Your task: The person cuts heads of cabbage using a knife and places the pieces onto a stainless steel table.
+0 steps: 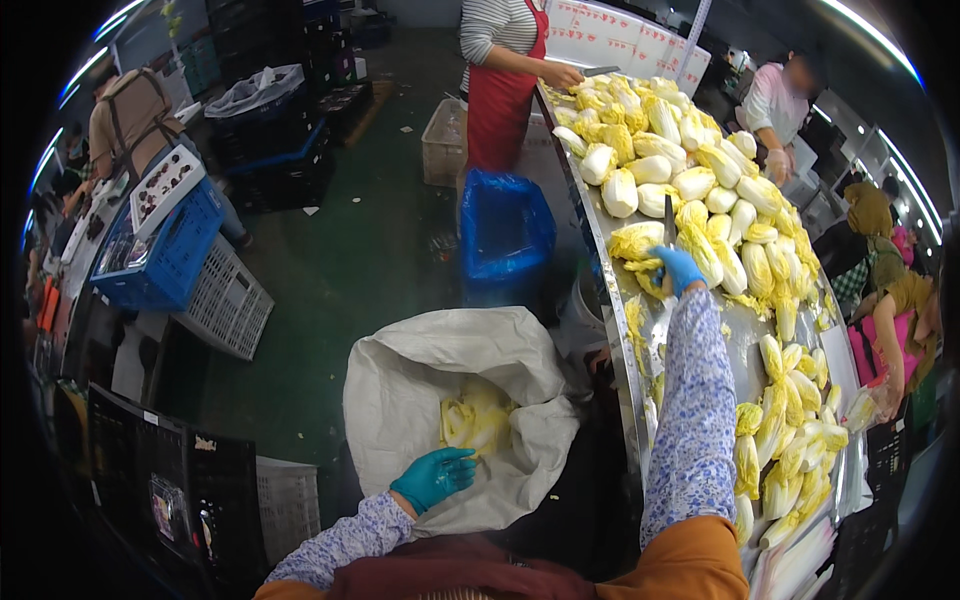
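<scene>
My left hand (436,480), in a teal glove, hovers at the near rim of a white woven sack (430,350), its fingers stretched out and nothing in them. Inside the sack lie yellow cabbage leaves (478,420). Over the metal table (735,345) on the right, my right hand (680,270), in a blue glove, is closed on a knife (669,220) whose blade points away from me. Beside that hand sits a napa cabbage (636,240) with loose yellow leaves. A large heap of napa cabbages (695,185) covers the far part of the table.
More cabbages (785,440) lie at the table's near right. A bin with a blue liner (505,230) stands beyond the sack. Across the table's far end, a person in a red apron (505,110) holds a knife. Black crates (150,490) and a blue crate (165,260) are on the left.
</scene>
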The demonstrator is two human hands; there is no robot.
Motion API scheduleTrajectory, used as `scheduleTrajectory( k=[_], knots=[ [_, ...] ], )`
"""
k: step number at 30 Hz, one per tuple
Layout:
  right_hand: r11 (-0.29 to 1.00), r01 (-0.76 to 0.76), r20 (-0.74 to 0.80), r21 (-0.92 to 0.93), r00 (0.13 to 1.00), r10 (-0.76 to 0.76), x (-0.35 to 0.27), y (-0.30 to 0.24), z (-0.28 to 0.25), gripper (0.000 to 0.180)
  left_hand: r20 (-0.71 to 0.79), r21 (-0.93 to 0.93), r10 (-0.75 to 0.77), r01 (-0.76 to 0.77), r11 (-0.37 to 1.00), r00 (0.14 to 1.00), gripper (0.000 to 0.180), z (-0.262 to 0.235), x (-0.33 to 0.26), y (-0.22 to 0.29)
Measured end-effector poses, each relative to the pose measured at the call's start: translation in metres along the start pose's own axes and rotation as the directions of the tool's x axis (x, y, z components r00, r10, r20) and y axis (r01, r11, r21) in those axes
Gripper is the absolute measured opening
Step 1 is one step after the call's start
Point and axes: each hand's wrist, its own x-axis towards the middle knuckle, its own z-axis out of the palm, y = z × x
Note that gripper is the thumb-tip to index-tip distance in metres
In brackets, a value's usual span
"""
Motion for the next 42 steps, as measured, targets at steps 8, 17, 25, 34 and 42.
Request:
scheduleTrajectory(
  k=[8, 17, 25, 34, 42],
  knots=[
    [0.96, 0.245, -0.004, -0.133, 0.969, -0.248, -0.064, 0.021, -0.034, 0.019, 0.02, 0.101, 0.088, -0.09, 0.991, 0.996, 0.032, 0.006, -0.024, 0.016],
    [0.926, 0.096, -0.028, -0.366, 0.993, -0.114, -0.25, 0.023, -0.027, 0.021, 0.729, 0.672, 0.534, -0.597, -0.438, 0.428, 0.066, 0.152, -0.004, 0.087],
    [0.971, 0.217, -0.15, -0.097, 0.962, -0.23, -0.274, 0.053, -0.048, 0.04, 0.845, -0.128, -0.282, -0.341, -0.931, 0.455, 0.1, 0.398, 0.138, 0.114],
    [0.973, 0.141, -0.255, -0.185, 0.949, -0.186, -0.17, 0.099, -0.07, 0.032, 0.702, 0.026, -0.164, -0.256, -0.966, 0.693, 0.077, 0.425, 0.235, 0.08],
    [0.99, 0.134, -0.141, -0.053, 0.98, -0.14, -0.18, 0.071, -0.04, 0.037, 0.488, 0.175, -0.38, -0.515, -0.839, 0.786, 0.081, 0.416, 0.223, 0.077]
  ],
)
